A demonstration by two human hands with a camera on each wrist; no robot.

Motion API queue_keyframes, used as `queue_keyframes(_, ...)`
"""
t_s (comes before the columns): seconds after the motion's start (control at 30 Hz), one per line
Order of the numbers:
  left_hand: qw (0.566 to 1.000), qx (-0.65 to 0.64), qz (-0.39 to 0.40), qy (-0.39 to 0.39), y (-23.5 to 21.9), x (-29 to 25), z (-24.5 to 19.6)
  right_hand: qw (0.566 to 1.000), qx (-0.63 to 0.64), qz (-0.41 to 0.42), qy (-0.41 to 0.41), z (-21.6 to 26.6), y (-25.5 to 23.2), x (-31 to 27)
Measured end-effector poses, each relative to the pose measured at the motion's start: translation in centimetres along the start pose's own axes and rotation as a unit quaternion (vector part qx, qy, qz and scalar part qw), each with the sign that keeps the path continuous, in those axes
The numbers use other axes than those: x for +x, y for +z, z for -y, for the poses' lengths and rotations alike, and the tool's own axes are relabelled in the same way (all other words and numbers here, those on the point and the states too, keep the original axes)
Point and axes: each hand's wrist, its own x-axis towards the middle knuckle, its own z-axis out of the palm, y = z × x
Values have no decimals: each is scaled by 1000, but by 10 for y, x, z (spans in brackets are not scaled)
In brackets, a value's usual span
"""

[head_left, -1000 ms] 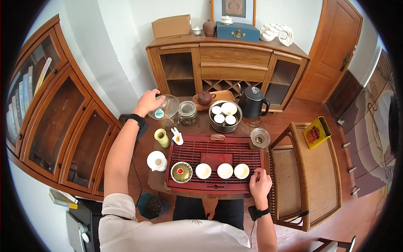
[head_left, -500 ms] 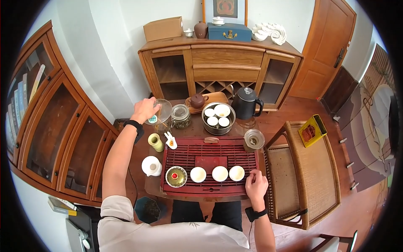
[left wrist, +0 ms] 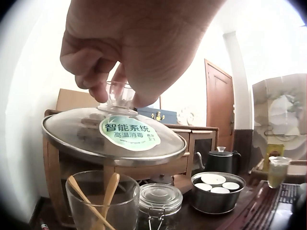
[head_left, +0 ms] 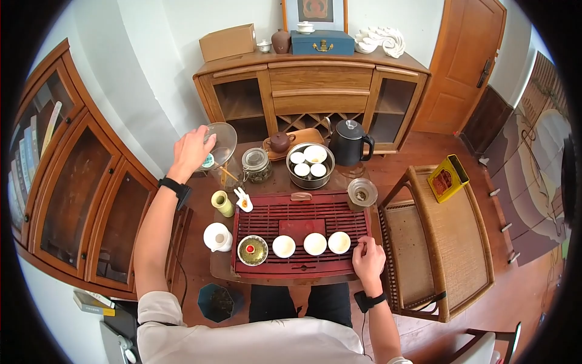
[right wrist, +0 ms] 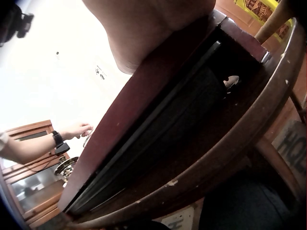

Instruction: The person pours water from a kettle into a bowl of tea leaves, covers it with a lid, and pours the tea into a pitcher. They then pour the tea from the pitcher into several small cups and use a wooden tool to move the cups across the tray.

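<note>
Between fingers and thumb, my left hand point(head_left: 190, 151) pinches the clear knob of a round glass lid point(left wrist: 72, 134) with a metal rim and a green sticker. The lid hangs above a glass cup point(left wrist: 79, 194) with wooden sticks in it, left of a clip-top glass jar point(head_left: 257, 162). My right hand point(head_left: 368, 261) rests at the right front edge of the dark red slatted tea tray point(head_left: 303, 267), fingers loosely curled. On the tray stand a lidded glass bowl point(head_left: 252, 250) with a red knob and several white cups point(head_left: 314, 244).
Behind the tray are a metal pot point(head_left: 310, 181) with white cups, a brown teapot point(head_left: 279, 142) and a black kettle point(head_left: 350, 145). A white pitcher point(head_left: 217, 237) and a green cup point(head_left: 222, 204) stand left. A rattan cart point(head_left: 454, 261) with a yellow tin point(head_left: 447, 179) is at right.
My left hand has moved slightly left with the lid, which now tilts more and sits farther back over the cup. The right hand stays by the tray's edge. The head view has shifted.
</note>
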Motion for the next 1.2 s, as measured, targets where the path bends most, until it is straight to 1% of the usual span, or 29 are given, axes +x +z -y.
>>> queue_keyframes(0.03, 1000, -1, 0, 2, -7, -2, -3, 1000, 0, 2, 1, 0, 0, 0)
queue_keyframes(0.1, 999, -31, -3, -24, -18, -7, -8, 1000, 0, 0, 1, -2, 1, -1)
queue_keyframes(0.23, 997, -54, -17, -48, -36, -17, -18, 1000, 7, -2, -6, -1, 1, -1)
queue_keyframes(0.3, 992, -86, -2, -93, -41, -19, -20, 1000, 9, -3, -6, -1, 0, -1)
queue_keyframes(0.33, 992, -86, -3, -92, -41, -20, -18, 1000, 10, -4, -8, -1, 1, -1)
queue_keyframes(0.4, 986, -126, -9, -113, -37, -19, -12, 1000, 12, -8, -12, -2, 1, -2)
queue_keyframes(0.5, 978, -164, -4, -125, -45, -24, -16, 1000, 12, -8, -9, -1, 0, -2)
queue_keyframes(0.7, 977, -182, -32, -107, -37, -31, -9, 1000, 6, -10, -15, -3, 3, -3)
queue_keyframes(0.83, 973, -199, -26, -114, -36, -37, -9, 1000, 5, 1, -10, -3, 1, -3)
queue_keyframes(1.0, 970, -224, -41, -90, -32, -43, -5, 1000, 6, 6, -10, -2, 0, -1)
queue_keyframes(1.1, 967, -234, -25, -102, -43, -50, -17, 1000, 6, 12, -3, -2, -3, -3)
queue_keyframes(1.17, 963, -252, -26, -96, -47, -55, -20, 997, 71, -16, 10, 4, -15, -1)
queue_keyframes(1.2, 959, -267, -29, -91, -47, -56, -22, 997, 75, -36, 4, 4, -22, -2)
